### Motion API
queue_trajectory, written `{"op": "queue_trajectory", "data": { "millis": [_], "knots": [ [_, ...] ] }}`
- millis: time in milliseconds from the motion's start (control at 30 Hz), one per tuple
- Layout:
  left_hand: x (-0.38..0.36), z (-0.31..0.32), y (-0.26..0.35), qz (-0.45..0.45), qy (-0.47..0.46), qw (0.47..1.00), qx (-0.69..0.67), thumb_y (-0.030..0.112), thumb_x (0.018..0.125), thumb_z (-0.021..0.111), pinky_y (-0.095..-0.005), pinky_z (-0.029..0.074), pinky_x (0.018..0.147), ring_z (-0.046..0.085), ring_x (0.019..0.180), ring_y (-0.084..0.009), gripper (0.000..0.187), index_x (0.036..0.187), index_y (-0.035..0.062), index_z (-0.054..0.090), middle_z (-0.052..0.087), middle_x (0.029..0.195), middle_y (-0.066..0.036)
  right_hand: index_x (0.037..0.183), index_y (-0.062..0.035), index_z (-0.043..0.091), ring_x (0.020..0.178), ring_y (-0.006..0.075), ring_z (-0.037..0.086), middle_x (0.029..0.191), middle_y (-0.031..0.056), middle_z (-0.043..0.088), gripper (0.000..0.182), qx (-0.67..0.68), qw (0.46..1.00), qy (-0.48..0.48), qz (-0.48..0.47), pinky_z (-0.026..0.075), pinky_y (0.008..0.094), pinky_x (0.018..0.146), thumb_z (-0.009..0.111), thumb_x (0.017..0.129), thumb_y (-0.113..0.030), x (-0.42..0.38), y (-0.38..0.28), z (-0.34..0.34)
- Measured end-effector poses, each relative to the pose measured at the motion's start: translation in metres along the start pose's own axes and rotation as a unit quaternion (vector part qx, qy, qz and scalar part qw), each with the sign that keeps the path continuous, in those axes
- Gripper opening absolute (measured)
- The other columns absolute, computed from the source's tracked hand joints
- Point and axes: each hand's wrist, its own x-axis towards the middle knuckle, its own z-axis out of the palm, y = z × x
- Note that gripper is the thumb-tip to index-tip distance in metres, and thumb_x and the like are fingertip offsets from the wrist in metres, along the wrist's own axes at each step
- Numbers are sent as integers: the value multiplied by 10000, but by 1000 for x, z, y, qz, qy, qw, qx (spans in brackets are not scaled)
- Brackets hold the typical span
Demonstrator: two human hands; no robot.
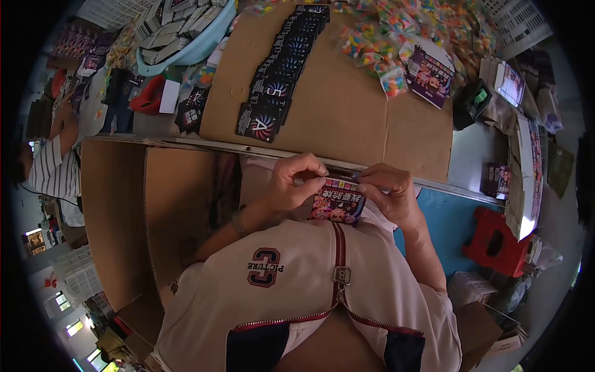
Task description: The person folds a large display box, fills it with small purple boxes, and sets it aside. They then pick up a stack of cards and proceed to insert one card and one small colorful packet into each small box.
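Note:
A dark printed packet [338, 203] with pink cartoon figures, large characters and a strip of coloured squares hangs in front of my chest, just off the table's near edge. My left hand [299, 181] pinches its upper left corner between thumb and forefinger. At the upper right corner, my right hand [390, 191] grips it with the thumb on the front and the fingers bent behind. Whether anything is inside the packet cannot be seen. Beyond my hands, a long overlapping row of black cards [282, 74] lies on the cardboard-covered table [334, 118].
Small clear bags of coloured candies [378, 53] pile up at the back right, with a similar printed packet [429, 74] beside them. A blue basin [186, 61] of card stacks stands back left. An open carton [118, 217] is at my left, a red stool [494, 243] at right.

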Motion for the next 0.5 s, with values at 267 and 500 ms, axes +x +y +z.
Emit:
{"op": "queue_trajectory", "data": {
  "millis": [267, 500],
  "knots": [
    [16, 8, 21, -93, -10, 996, 8, 37, 827, 725, -178, 431, 547, 523, 619, -4, 112, 820, 14, 616, 596, 713, 36, 814, 33, 688, 745, 83, 600, 822, 54, 654, 76, 139, 977, 42, 159, 481, 215, 644, 672, 779, 98, 4, 1, 2],
    [21, 9, 16, -203, 28, 977, -63, 60, 836, 715, -170, 421, 482, 545, 590, -14, 110, 888, -11, 649, 650, 765, 6, 783, 21, 658, 680, 62, 581, 775, 37, 638, 48, 144, 973, 140, 108, 461, 220, 588, 667, 803, 64, -5, 14, 23]
  ]
}}
